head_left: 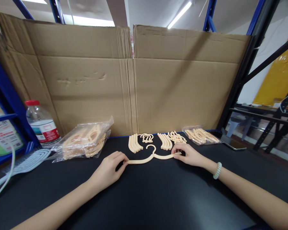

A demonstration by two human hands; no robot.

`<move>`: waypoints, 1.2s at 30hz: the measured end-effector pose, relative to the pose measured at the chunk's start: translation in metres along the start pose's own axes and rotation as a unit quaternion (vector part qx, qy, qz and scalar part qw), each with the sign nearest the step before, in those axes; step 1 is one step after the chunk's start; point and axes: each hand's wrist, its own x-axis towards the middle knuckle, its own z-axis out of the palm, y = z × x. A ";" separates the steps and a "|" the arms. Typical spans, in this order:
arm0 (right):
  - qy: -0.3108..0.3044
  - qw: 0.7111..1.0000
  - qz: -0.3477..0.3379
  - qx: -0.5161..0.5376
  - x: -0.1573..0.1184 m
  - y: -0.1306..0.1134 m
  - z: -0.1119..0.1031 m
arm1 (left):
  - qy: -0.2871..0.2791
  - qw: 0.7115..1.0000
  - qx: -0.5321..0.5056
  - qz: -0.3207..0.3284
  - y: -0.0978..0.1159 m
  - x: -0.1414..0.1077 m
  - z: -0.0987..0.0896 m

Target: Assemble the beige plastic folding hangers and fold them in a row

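Clothes hanger [154, 156], cream-coloured, stretches between our left hand [111, 167] and right hand [188, 155] over the black tabletop [144, 198], just in front of loose hanger arms [134, 143]. If we pulled or twisted unevenly, we judge it could come apart beneath the hook [155, 149]. Each hand pinches one end, thumb and fingers nearly closed on it.
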 end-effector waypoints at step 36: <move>0.017 1.000 0.008 0.005 -0.003 0.002 0.000 | -0.010 0.999 0.019 -0.038 -0.002 -0.001 0.005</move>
